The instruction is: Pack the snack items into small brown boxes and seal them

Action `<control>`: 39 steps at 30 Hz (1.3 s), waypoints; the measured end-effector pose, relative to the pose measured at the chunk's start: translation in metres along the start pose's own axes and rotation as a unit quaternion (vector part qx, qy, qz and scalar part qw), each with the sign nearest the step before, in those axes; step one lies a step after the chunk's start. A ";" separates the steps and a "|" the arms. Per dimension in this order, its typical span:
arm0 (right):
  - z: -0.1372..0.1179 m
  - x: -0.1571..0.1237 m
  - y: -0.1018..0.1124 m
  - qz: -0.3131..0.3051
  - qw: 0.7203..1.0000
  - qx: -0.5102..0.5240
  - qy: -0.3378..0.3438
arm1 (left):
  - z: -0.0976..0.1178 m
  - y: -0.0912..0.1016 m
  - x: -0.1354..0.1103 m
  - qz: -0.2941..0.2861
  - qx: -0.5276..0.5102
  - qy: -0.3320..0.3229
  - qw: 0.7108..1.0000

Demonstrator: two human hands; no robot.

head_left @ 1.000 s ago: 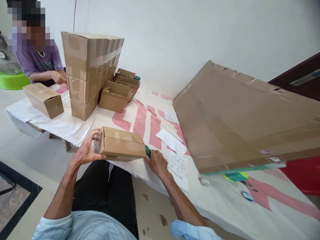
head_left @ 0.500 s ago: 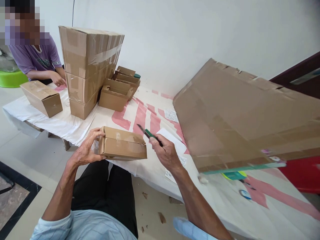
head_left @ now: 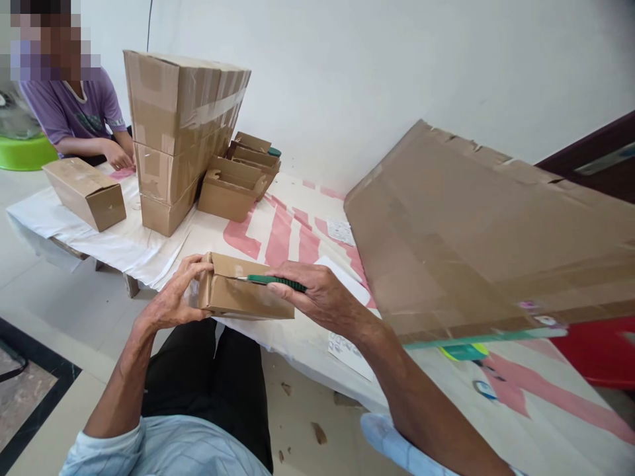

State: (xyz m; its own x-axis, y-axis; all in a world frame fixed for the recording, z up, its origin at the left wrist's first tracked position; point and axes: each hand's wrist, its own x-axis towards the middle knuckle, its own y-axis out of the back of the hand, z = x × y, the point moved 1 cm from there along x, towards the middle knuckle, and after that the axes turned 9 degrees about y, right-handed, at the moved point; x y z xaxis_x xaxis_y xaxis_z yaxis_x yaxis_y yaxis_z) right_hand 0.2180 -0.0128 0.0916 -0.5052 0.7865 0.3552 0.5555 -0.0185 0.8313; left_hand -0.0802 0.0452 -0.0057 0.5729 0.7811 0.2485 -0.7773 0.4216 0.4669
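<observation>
The left hand (head_left: 171,301) pinches the nine o'clock end of a cardboard box (head_left: 258,302) that looks not open yet, and the right hand (head_left: 320,291) squeezes a green utility knife (head_left: 275,281) over it.

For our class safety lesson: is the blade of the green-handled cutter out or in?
Out: a thin blade shows beyond the green handle in the right hand.

Well back from the bare fingers (head_left: 296,270), 2 light-blue sleeves (head_left: 112,437) belong to a faintly lined shirt (head_left: 183,446) worn with black trousers (head_left: 213,387).
</observation>
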 end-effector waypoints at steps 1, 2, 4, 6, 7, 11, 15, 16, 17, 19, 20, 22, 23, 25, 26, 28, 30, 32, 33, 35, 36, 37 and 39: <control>0.000 0.001 0.001 -0.005 1.000 -0.008 0.004 | 0.000 0.000 0.000 0.001 -0.001 -0.002 1.000; 0.000 0.003 0.003 -0.009 1.000 -0.016 0.007 | -0.001 0.000 0.000 0.001 -0.001 -0.005 1.000; 0.000 0.007 0.005 -0.017 0.999 -0.031 0.015 | -0.002 0.000 0.001 -0.001 -0.003 -0.009 1.000; -0.001 0.011 0.007 -0.028 0.998 -0.046 0.022 | -0.003 0.000 0.001 -0.003 -0.005 -0.011 1.000; -0.001 0.014 0.008 -0.036 0.998 -0.055 0.025 | -0.003 0.000 0.001 -0.004 -0.007 -0.011 1.000; 0.000 0.022 0.011 -0.070 0.993 -0.094 0.030 | -0.004 0.000 0.000 -0.003 -0.011 -0.009 1.000; 0.001 0.027 0.016 -0.094 0.987 -0.120 0.039 | -0.004 0.001 0.000 0.000 -0.007 -0.009 1.000; 0.001 0.027 0.017 -0.098 0.986 -0.125 0.043 | -0.004 0.001 0.000 0.001 -0.006 -0.008 1.000; 0.002 0.027 0.018 -0.101 0.985 -0.130 0.047 | -0.004 0.001 0.000 0.001 -0.005 -0.008 1.000; 0.002 0.027 0.019 -0.106 0.983 -0.141 0.056 | -0.005 0.000 0.000 0.002 -0.006 -0.007 1.000; 0.003 0.027 0.019 -0.109 0.981 -0.147 0.058 | -0.006 0.000 0.000 0.003 -0.006 -0.007 1.000; 0.005 0.027 0.018 -0.114 0.979 -0.161 0.060 | -0.008 0.000 0.000 0.006 -0.006 -0.007 1.000; 0.007 0.026 0.017 -0.116 0.977 -0.167 0.059 | -0.009 -0.001 0.000 0.007 -0.004 -0.007 1.000; 0.010 0.025 0.016 -0.118 0.976 -0.173 0.057 | -0.010 0.000 0.000 0.011 -0.001 -0.007 1.000; 0.011 0.024 0.015 -0.120 0.976 -0.175 0.057 | -0.011 0.000 0.000 0.010 0.000 -0.006 1.000; 0.014 0.023 0.016 -0.124 0.975 -0.177 0.057 | -0.011 -0.001 0.001 0.005 -0.001 -0.004 1.000; 0.017 0.020 0.017 -0.128 0.975 -0.175 0.055 | -0.011 -0.002 0.002 -0.001 -0.003 -0.003 1.000; 0.020 0.017 0.018 -0.131 0.976 -0.168 0.048 | -0.012 -0.004 0.003 -0.005 -0.007 -0.002 1.000; 0.022 0.015 0.018 -0.132 0.977 -0.164 0.044 | -0.013 -0.005 0.004 -0.005 -0.008 -0.003 1.000; 0.026 0.010 0.018 -0.135 0.977 -0.161 0.040 | -0.014 -0.007 0.005 -0.003 -0.011 -0.004 1.000; 0.027 0.008 0.018 -0.136 0.976 -0.165 0.039 | -0.015 -0.008 0.005 -0.001 -0.012 -0.005 1.000; 0.028 0.007 0.017 -0.138 0.975 -0.171 0.039 | -0.015 -0.008 0.006 0.000 -0.014 -0.007 1.000; 0.027 0.006 0.016 -0.140 0.970 -0.192 0.039 | -0.016 -0.009 0.006 0.003 -0.018 -0.008 1.000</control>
State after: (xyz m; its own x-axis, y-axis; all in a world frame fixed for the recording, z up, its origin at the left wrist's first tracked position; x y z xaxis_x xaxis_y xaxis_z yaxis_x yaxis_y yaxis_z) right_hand 0.2418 0.0087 0.0954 -0.6578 0.7450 0.1105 0.1086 -0.0513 0.9928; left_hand -0.0738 0.0534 -0.0222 0.5718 0.7763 0.2653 -0.7896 0.4331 0.4347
